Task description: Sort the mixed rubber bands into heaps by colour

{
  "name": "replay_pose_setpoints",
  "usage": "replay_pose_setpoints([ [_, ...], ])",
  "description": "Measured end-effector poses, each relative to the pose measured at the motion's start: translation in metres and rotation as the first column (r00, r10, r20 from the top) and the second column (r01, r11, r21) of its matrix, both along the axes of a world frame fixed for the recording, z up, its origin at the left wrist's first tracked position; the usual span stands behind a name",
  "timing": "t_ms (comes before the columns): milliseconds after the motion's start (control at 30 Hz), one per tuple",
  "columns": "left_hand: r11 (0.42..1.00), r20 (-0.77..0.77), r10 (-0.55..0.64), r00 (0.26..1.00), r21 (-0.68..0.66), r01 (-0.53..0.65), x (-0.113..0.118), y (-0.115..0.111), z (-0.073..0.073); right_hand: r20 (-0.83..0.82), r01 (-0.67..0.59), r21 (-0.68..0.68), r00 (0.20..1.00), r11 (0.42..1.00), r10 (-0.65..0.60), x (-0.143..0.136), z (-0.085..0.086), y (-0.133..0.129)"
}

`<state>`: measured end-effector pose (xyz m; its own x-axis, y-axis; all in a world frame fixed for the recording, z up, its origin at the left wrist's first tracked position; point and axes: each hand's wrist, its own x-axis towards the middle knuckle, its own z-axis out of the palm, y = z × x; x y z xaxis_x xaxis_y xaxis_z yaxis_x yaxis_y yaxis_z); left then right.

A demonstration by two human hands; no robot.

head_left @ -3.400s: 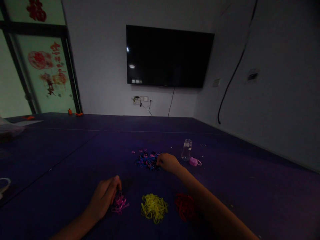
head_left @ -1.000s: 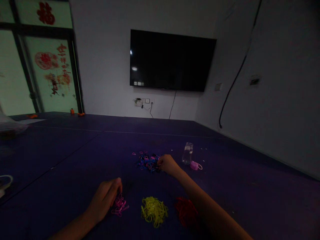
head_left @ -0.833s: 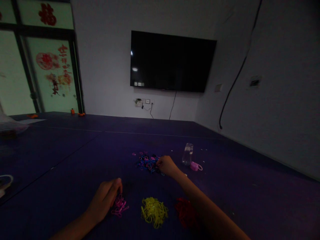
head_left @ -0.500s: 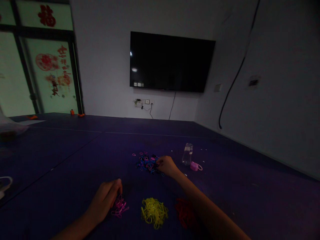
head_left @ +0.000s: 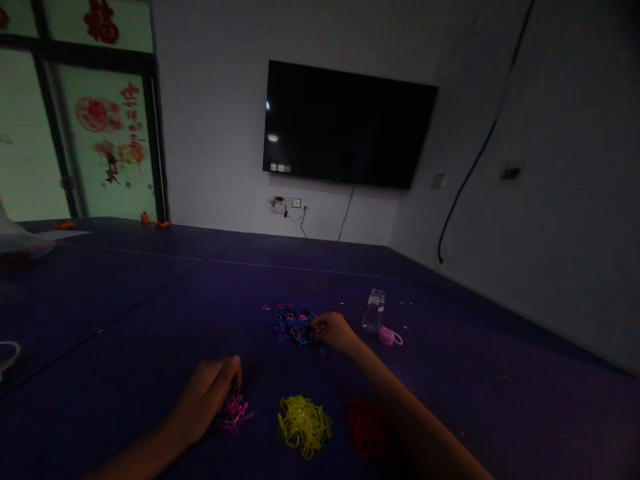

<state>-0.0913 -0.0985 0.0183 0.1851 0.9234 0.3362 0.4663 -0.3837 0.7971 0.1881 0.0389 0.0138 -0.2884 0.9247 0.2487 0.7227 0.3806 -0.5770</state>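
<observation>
Far in front of me, my right hand (head_left: 335,331) reaches the right edge of a mixed pile of small rubber bands (head_left: 293,325), blue, black and pink. Its thumb and finger are pinched at the bands; the dim light hides exactly which one they grip. My left hand (head_left: 206,395) hovers or rests beside a small heap of pink rubber bands (head_left: 236,412), fingers together and curled down; whatever is in them is hidden. A yellow heap of bands (head_left: 304,427) lies between my arms. Partly behind my right forearm is a red heap of bands (head_left: 366,427).
A clear bottle (head_left: 374,311) stands right of the mixed pile, with a pink looped cap (head_left: 387,335) beside it. Tiny pale scraps dot the dark purple surface (head_left: 165,320). A plastic bag (head_left: 20,239) lies at far left, near orange objects by the door.
The view has shifted slightly. Both hands keep nearly the same places, the right at the mixed pile and the left by the pink bands. The heaps look unchanged.
</observation>
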Motion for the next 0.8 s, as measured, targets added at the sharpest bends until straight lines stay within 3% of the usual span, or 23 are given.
replay_pose_setpoints([
  [200, 1.0, 0.012, -0.013, 1.0, 0.01, 0.013, 0.0, 0.001, -0.002, 0.001, 0.029, -0.023, 1.0, 0.999, -0.029, -0.003, 0.001, -0.004],
  [533, 1.0, 0.013, -0.002, 1.0, -0.005, 0.002, 0.0, 0.001, -0.001, 0.12, 0.005, 0.112, 0.993, 0.994, -0.019, -0.011, -0.001, -0.01],
  [667, 1.0, 0.025, 0.008, 1.0, -0.023, -0.007, 0.001, 0.0, -0.002, 0.053, 0.005, 0.131, 0.999, 0.991, -0.012, -0.01, 0.0, -0.01],
  [800, 0.999, 0.016, 0.03, 0.999, -0.034, -0.03, 0.001, 0.0, -0.002, -0.174, 0.052, 0.067, 0.984, 0.996, -0.04, -0.007, 0.007, -0.008],
])
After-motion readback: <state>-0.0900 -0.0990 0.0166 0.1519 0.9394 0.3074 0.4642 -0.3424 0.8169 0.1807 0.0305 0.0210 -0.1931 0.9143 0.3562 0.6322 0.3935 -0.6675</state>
